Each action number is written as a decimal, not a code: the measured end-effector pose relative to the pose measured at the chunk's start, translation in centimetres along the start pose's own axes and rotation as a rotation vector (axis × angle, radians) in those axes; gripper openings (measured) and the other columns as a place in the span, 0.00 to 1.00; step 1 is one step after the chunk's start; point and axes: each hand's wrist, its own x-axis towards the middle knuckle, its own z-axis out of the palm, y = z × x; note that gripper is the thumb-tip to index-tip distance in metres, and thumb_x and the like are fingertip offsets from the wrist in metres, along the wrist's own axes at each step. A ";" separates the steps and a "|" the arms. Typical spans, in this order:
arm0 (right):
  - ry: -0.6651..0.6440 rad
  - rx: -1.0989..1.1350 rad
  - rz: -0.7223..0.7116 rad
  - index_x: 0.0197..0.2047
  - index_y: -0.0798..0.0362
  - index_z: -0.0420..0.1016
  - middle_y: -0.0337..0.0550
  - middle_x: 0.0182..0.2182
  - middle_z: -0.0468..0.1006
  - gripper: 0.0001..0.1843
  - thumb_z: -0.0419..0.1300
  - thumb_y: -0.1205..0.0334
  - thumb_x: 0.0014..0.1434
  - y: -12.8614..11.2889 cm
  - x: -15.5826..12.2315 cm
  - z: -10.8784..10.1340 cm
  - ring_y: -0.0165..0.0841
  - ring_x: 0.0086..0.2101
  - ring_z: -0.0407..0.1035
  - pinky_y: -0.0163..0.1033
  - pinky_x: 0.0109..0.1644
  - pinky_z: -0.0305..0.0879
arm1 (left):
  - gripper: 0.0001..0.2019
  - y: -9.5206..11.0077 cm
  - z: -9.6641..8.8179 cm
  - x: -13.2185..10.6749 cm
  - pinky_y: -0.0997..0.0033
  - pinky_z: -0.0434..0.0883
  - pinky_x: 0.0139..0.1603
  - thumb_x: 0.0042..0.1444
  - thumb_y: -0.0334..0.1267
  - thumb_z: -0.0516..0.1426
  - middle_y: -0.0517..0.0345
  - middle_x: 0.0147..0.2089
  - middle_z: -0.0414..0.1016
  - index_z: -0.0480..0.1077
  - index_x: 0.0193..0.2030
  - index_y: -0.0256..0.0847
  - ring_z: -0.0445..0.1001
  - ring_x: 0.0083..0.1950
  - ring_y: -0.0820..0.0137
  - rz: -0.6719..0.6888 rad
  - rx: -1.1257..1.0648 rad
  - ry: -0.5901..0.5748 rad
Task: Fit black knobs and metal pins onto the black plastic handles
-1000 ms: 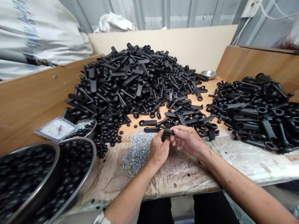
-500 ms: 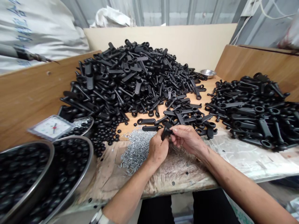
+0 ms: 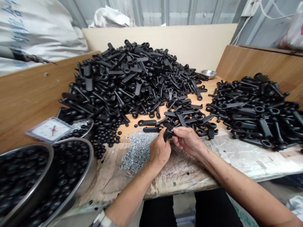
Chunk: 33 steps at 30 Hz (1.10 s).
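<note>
My left hand [image 3: 160, 150] is closed around a black plastic crank handle [image 3: 167, 135], just above the front of the bench. From the other side, my right hand [image 3: 188, 140] pinches the same piece between thumb and fingers; any small part in that pinch is hidden. Left of my hands lies a heap of short silver pins [image 3: 136, 153]. Two loose handles rest flat behind the pins, and a cluster of handles [image 3: 187, 115] spreads just beyond my fingers.
A tall pile of black handles [image 3: 132, 78] fills the back, with another pile [image 3: 258, 110] at right. Black knobs [image 3: 104, 135] lie loose beside knob-filled steel bowls [image 3: 91, 151]. A square clock [image 3: 50, 130] leans at left. A small metal dish [image 3: 209, 74] sits far back.
Both hands keep their hold on the handle, almost in the same pose. The scene has slid slightly left in view as the head camera turned.
</note>
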 end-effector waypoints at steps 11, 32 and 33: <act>0.073 -0.026 -0.022 0.24 0.57 0.69 0.35 0.12 0.66 0.14 0.64 0.54 0.44 0.0 -0.6 0.4 0.21 0.12 0.55 0.26 0.13 0.46 | 0.12 -0.2 0.7 -0.6 0.69 0.63 0.36 0.54 0.35 0.48 0.53 0.31 0.74 0.67 0.44 0.41 0.72 0.33 0.64 0.023 0.037 0.000; 0.729 -0.663 -0.616 0.29 0.60 0.74 0.37 0.16 0.70 0.09 0.63 0.62 0.45 -10.2 -13.5 -16.5 0.23 0.15 0.61 0.27 0.16 0.54 | 0.39 -0.7 -0.6 1.1 0.58 0.71 0.41 0.41 0.42 0.62 0.55 0.47 0.72 0.49 0.59 0.46 0.72 0.44 0.61 0.352 -0.082 0.111; 0.810 -0.696 -0.672 0.28 0.60 0.73 0.36 0.15 0.69 0.08 0.62 0.62 0.46 -11.4 -13.3 -17.8 0.22 0.15 0.60 0.27 0.17 0.53 | 0.38 -0.7 -0.7 1.2 0.57 0.72 0.40 0.42 0.41 0.62 0.55 0.47 0.72 0.49 0.59 0.46 0.72 0.44 0.61 0.334 -0.076 0.120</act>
